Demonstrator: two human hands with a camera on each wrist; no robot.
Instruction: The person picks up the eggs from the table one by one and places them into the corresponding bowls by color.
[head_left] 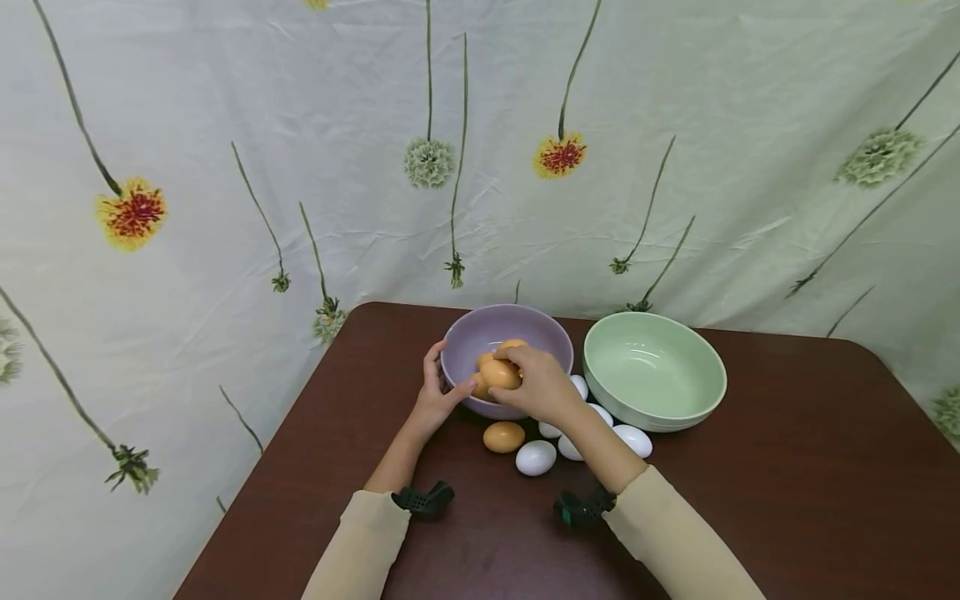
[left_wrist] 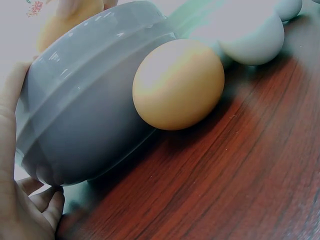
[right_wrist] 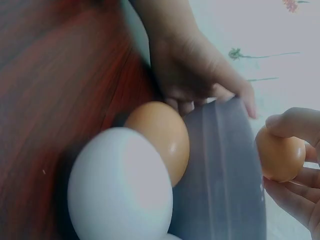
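My left hand (head_left: 435, 398) grips the side of a purple bowl (head_left: 491, 321), thumb at the rim and the other fingers around the outer wall. Over the bowl's near part, my right hand (head_left: 538, 383) pinches a brown egg (head_left: 500, 375) between thumb and fingers; the right wrist view shows this held egg (right_wrist: 282, 154) just past the rim. More brown eggs (head_left: 513, 343) lie inside the bowl, partly covered by the hand. On the table in front of the bowl rests another brown egg (head_left: 504, 437), close to its wall in the left wrist view.
Several white eggs (head_left: 536, 458) lie on the dark wooden table (head_left: 810, 467) between and before the bowls, some hidden by the right forearm. A light green bowl (head_left: 652, 367) stands right of the purple one. Behind the table hangs a flower-printed cloth (head_left: 495, 217).
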